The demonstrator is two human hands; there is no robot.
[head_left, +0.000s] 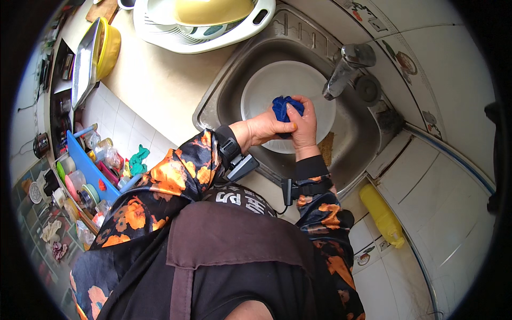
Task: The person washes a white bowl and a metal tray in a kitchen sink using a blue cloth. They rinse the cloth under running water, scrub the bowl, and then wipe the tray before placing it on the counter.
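Observation:
A bunched blue cloth (284, 105) is squeezed between my two hands above the sink. My left hand (260, 128) closes on it from the left, its thumb lying across toward the other hand. On the right side, my right hand (306, 121) wraps its fingers round the same cloth. Beneath them a large white round dish (261, 88), a plate or shallow basin, lies in the steel sink (224, 88). The cloth and hands hide part of the dish. A brown sponge-like piece (326, 149) is beside the dish's right edge.
The faucet (341, 72) leans over the sink's right side near a round dark plug (368, 89). A white dish rack (205, 45) with a yellow bowl stands behind left. Further left is a yellow container (111, 48). A yellow bottle (381, 213) is at the right, a blue-sided cart (90, 162) lower left.

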